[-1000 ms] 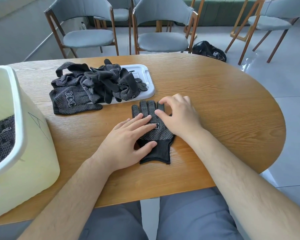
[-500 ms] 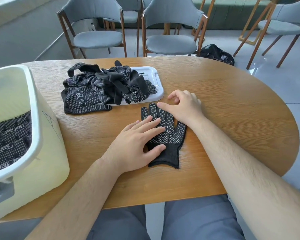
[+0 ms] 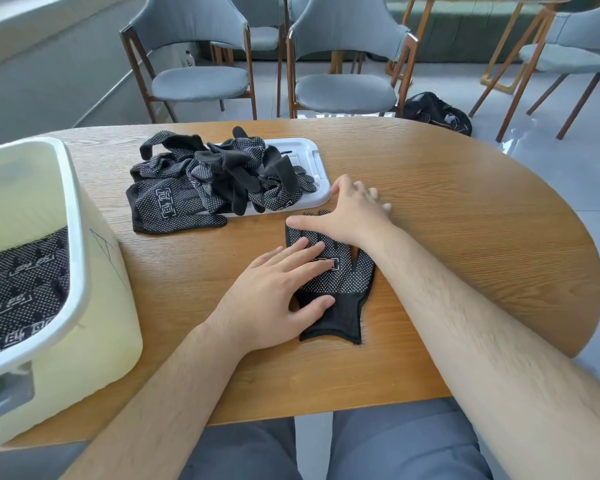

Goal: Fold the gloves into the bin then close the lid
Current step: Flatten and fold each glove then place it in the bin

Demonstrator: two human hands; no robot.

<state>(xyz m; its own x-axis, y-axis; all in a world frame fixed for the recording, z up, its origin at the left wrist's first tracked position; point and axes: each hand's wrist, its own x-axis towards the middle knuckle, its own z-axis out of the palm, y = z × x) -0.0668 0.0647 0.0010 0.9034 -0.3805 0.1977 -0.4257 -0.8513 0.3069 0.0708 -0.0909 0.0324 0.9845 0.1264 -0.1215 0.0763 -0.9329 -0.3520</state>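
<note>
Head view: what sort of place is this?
Probably an office lounge or canteen rather than a workshop: an oval wooden table, several matching grey padded chairs with wooden frames, and a smooth grey floor.

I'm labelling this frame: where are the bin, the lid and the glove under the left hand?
bin [image 3: 77,237], head view, white rim.
lid [image 3: 309,157], head view, bare right corner.
glove [image 3: 350,279], head view, dotted palm.

Oval wooden table [image 3: 447,209], grey upholstered chairs [image 3: 343,84], pale tiled floor [image 3: 582,168]
</note>
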